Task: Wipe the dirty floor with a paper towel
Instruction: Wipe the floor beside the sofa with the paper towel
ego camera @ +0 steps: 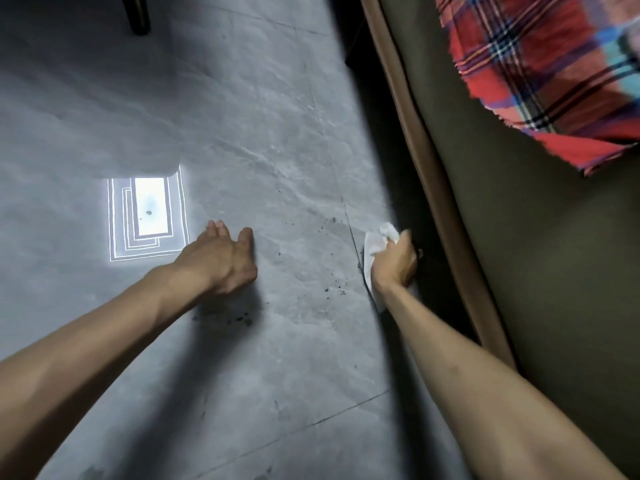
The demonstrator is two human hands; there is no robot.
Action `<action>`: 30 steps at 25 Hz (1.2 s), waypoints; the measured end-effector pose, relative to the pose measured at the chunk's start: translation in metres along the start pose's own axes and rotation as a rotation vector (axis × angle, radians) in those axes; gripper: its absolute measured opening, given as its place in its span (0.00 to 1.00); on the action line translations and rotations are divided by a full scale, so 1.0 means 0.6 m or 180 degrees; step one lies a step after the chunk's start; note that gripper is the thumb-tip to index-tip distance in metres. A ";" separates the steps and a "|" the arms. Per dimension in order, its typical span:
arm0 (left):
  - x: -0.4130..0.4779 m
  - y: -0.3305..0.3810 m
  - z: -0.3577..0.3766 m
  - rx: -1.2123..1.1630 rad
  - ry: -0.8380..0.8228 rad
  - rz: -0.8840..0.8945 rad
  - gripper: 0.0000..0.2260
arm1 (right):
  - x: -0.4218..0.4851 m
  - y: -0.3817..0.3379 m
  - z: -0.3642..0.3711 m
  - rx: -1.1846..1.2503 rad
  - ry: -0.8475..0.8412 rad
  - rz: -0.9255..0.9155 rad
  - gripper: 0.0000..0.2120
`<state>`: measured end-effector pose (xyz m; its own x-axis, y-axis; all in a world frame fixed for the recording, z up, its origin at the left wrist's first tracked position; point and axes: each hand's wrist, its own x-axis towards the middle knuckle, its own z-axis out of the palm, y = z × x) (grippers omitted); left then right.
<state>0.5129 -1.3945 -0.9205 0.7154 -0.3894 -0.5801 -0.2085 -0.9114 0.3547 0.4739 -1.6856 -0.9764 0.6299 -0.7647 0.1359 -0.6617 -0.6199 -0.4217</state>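
Observation:
My right hand (396, 261) grips a crumpled white paper towel (375, 242) and presses it on the grey tiled floor (277, 140), close to the base of a sofa. Dark crumbs of dirt (337, 289) lie scattered on the tile just left of the towel, and another dark patch (239, 318) sits under my left wrist. My left hand (221, 259) rests palm down on the floor with its fingers apart, holding nothing, about a hand's width left of the dirt.
A dark green sofa (519, 237) with a tan edge fills the right side, and a red plaid cloth (540, 71) lies on it. A bright reflection of a ceiling light (149, 216) shows on the floor. A dark furniture leg (138, 15) stands at the top left.

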 end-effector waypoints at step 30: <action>-0.004 0.018 -0.001 -0.0138 0.0002 -0.0164 0.22 | -0.047 0.041 -0.012 0.0219 -0.0042 -0.0288 0.10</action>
<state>0.5092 -1.4036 -0.9149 0.7250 -0.3420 -0.5979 -0.1423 -0.9237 0.3558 0.4373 -1.6803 -0.9843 0.6913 -0.7036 0.1644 -0.5729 -0.6724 -0.4688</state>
